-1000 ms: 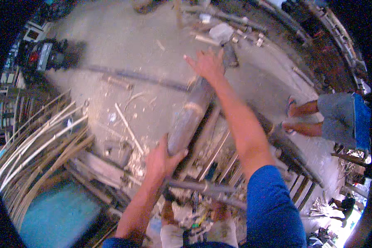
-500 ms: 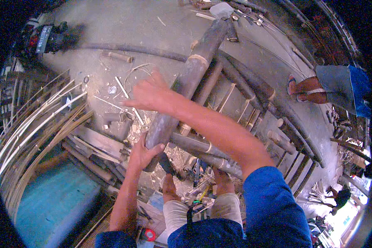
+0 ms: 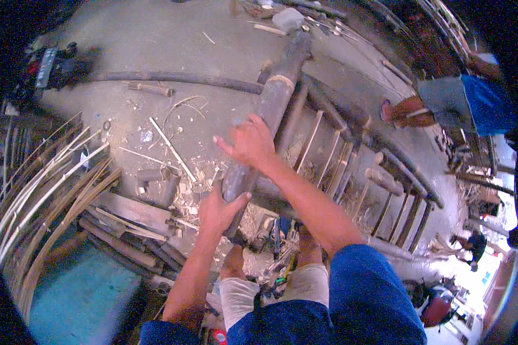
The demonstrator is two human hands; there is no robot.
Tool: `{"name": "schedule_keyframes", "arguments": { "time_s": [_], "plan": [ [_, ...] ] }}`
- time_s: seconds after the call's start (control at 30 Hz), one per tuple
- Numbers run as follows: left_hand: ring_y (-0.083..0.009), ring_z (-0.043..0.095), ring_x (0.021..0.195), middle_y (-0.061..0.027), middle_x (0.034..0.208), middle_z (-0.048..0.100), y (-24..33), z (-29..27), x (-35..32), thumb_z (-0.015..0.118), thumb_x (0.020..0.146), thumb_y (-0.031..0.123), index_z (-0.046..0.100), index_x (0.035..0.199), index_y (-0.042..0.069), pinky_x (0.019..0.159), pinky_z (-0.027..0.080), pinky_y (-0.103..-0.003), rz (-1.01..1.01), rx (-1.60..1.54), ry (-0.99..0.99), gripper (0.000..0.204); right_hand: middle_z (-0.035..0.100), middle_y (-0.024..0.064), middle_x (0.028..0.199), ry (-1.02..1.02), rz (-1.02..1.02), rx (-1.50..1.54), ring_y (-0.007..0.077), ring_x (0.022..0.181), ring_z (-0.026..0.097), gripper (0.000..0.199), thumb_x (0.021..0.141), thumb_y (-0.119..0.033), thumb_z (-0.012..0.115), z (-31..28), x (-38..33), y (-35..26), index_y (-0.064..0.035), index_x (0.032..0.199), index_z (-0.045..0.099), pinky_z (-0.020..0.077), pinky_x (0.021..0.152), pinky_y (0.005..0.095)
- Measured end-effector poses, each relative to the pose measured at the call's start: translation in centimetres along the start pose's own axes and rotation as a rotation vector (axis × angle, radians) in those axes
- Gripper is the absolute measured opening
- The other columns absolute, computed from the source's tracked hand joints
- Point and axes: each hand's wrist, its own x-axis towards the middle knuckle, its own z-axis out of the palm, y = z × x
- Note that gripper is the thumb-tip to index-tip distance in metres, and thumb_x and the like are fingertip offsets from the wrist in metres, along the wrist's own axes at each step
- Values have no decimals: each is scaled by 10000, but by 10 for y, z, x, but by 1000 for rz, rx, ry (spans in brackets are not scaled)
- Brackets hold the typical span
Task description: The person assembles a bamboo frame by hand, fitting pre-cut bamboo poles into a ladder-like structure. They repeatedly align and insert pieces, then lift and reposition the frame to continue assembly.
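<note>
A thick dark bamboo pole (image 3: 276, 98) slants from the far middle toward me, raised over a bamboo frame. My left hand (image 3: 218, 208) is closed round its near end, with the thumb across the top. Farther up the same pole is my right hand (image 3: 248, 142). Its fingers are apart and the thumb side points left; whether the palm presses on the bamboo is hidden. Beneath the pole, the ladder-like bamboo frame (image 3: 318, 138) with its thin slats spreads to the right.
Wood chips (image 3: 198, 179) litter the floor before my feet. Long split bamboo strips (image 3: 46, 190) fan out at left above a teal surface (image 3: 80, 282). A long pole (image 3: 184, 79) lies across the floor. Another person (image 3: 437, 103) stands at right; a motorcycle (image 3: 49, 68) is far left.
My right hand has swung back from left of the pole and now lies over it. My left hand keeps its hold on the near end. The view has shifted slightly.
</note>
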Motion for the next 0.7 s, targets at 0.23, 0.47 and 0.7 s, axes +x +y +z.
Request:
{"name": "schedule_keyframes", "arguments": {
  "time_s": [0.23, 0.47, 0.7],
  "plan": [
    [-464, 685, 987, -332, 1010, 693, 3, 0, 0, 756, 724, 625, 517, 1364, -81, 871, 530, -503, 40, 40, 21, 982, 671, 174, 699, 176, 57, 139, 325, 755, 664, 530, 923, -547, 578, 5, -3, 7, -56, 779, 714, 463, 950, 436],
    [-492, 662, 1017, -343, 1045, 679, 3, 2, 3, 749, 738, 614, 536, 1336, -76, 903, 508, -512, 37, -23, 16, 937, 673, 183, 705, 242, 39, 171, 344, 746, 666, 501, 919, -527, 584, 10, 2, 7, -62, 780, 709, 468, 959, 442],
    [-467, 658, 1042, -315, 1087, 680, 8, 6, -6, 757, 774, 552, 539, 1366, 14, 907, 502, -509, 138, 115, 138, 828, 706, 168, 782, 227, 95, 227, 332, 853, 683, 488, 929, -516, 554, 14, -2, 7, -68, 856, 732, 426, 1062, 420]
  ]
}}
